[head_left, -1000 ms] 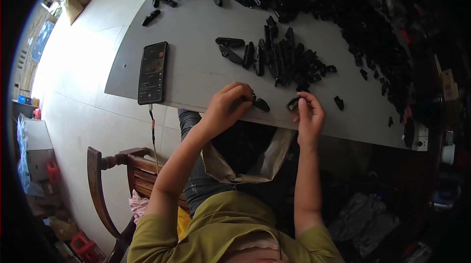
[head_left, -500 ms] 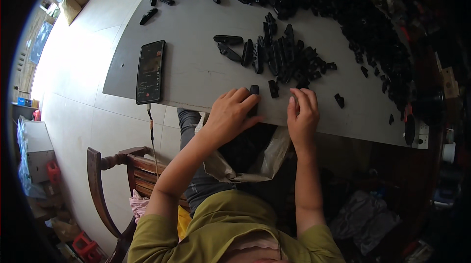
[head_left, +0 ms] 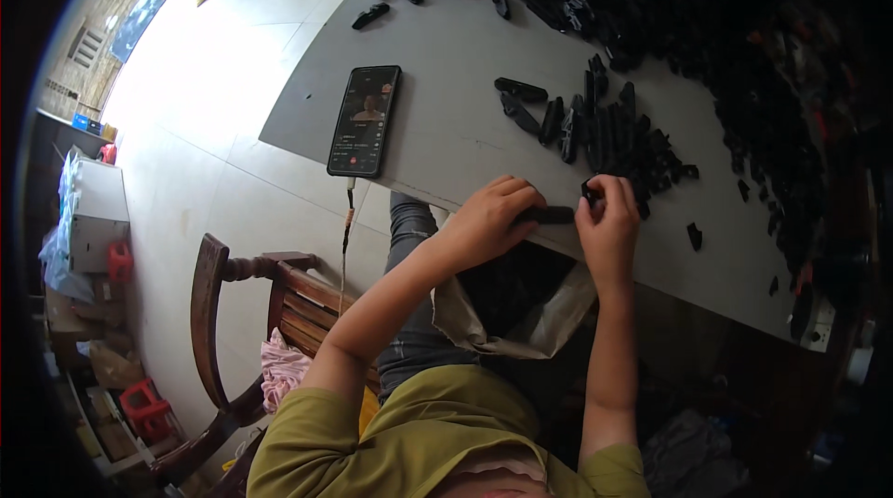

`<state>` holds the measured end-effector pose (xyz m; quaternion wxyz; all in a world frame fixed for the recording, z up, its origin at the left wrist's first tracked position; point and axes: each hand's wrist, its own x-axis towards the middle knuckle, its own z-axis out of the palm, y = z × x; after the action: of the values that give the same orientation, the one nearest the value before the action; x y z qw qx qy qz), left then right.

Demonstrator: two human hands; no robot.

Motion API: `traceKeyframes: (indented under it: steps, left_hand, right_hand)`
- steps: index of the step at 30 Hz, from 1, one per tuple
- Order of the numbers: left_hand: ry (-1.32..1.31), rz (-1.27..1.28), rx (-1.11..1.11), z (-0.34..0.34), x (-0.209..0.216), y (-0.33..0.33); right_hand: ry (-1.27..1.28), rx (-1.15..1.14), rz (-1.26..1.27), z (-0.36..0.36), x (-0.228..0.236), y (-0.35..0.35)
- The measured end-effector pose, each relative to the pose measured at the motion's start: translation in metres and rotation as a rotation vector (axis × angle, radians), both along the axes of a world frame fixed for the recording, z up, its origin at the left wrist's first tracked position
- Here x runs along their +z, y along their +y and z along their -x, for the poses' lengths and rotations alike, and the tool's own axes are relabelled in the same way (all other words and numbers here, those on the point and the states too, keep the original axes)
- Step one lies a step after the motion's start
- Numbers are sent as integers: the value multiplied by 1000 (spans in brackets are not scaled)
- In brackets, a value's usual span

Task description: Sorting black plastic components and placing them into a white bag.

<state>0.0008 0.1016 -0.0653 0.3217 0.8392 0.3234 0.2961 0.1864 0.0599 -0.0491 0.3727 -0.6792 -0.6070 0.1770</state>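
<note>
My left hand [head_left: 493, 224] is closed on a long black plastic piece [head_left: 555, 215], whose free end points right, near the table's front edge. Just right of it, my right hand [head_left: 609, 219] pinches a small black plastic part [head_left: 588, 189] between thumb and fingers. The two pieces are apart. Beyond my hands lies a loose cluster of black pieces [head_left: 609, 131], some long and some small. Under the table edge, an open sack [head_left: 549, 326] with dark contents sits at my lap.
A phone [head_left: 365, 121] with a lit screen lies on the grey table [head_left: 437, 107], its cable hanging over the edge. Big heaps of black parts [head_left: 651, 5] cover the far and right sides. A wooden chair [head_left: 214, 312] stands at the left; a red stool [head_left: 146, 410] is beyond it.
The view has swung, so the table appears shifted right. My right hand has taken hold of a small black part. The long piece in my left hand now lies sideways, toward the right hand.
</note>
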Motion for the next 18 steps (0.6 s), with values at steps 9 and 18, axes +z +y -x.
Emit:
traceKeyframes:
  steps: [9,18]
  left_hand:
    - [-84,16,-123,-5,-9,8]
    - [-82,40,-141,-6,-9,9]
  right_hand:
    - [151,317,-199,-8,-11,-16]
    - [19,223,-189,-13,-13,-21]
